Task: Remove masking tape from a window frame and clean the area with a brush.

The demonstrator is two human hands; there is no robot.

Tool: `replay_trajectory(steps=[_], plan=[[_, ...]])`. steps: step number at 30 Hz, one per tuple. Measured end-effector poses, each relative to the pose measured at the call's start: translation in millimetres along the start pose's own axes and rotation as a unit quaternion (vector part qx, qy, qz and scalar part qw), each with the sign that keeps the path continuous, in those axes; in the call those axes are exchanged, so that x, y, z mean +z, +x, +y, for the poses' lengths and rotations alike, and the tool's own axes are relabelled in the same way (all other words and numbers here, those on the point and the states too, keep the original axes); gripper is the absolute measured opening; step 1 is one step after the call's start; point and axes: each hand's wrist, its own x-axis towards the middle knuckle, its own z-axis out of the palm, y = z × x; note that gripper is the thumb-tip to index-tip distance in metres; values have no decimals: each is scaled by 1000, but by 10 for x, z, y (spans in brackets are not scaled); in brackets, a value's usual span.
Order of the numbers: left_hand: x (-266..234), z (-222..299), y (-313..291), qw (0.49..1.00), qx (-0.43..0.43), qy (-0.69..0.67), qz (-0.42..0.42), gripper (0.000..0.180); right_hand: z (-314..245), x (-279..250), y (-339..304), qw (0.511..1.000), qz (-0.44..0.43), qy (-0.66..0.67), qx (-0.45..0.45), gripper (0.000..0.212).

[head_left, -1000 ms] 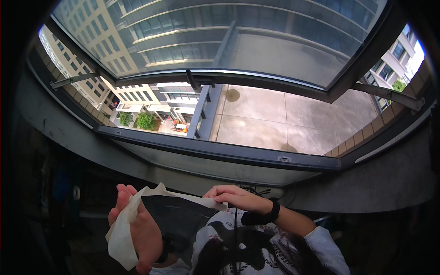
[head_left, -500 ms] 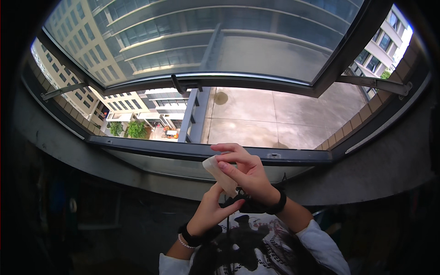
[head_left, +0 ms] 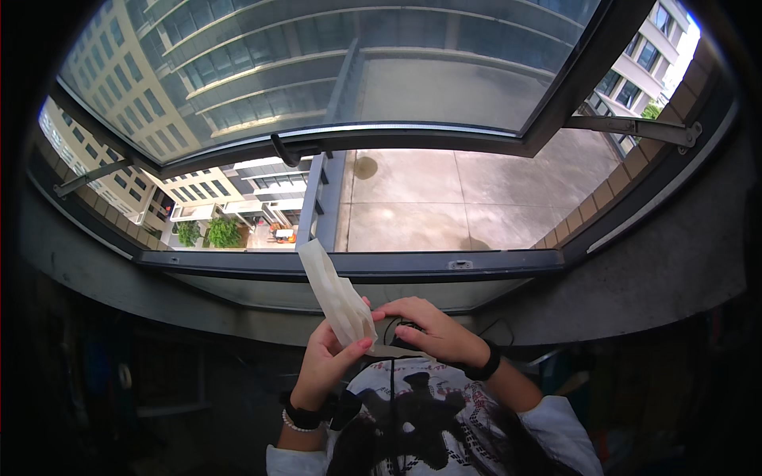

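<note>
My left hand (head_left: pixel 324 361) grips the lower end of a pale, thin, creased strip that looks like a folded tissue (head_left: pixel 329 289). Its thumb lies on the front, with the fingers behind. The long upper part stands up and leans left, its top overlapping the window frame's lower bar. Beside the strip's lower right edge is my right hand (head_left: pixel 440 333), fingers reaching left and thumb apart from them. The right fingertips are at or touching the strip's edge; contact cannot be made out clearly.
Ahead is a window sash (head_left: pixel 341 143) tilted outward, with a dark handle (head_left: pixel 284 151) and side stays (head_left: pixel 635 127). The frame's lower bar (head_left: pixel 357 264) runs across, above a grey curved sill (head_left: pixel 635 293). Outside lie a paved area (head_left: pixel 413 206), buildings and small trees (head_left: pixel 224 232).
The strip has come from a compact, folded shape into a longer, upright one. My right hand has moved down and off it; my left hand has shifted left, holding it by the lower end.
</note>
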Motion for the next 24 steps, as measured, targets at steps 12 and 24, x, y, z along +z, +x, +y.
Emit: replay_trajectory(steps=[12,24], plan=[[-42,-36,-91,998,-37,-39,-25,50,91,-26,-154,977,-69,134,148,22],[79,-293,-74,906,117,406,18,71,-260,10,-15,969,25,215,121,51]])
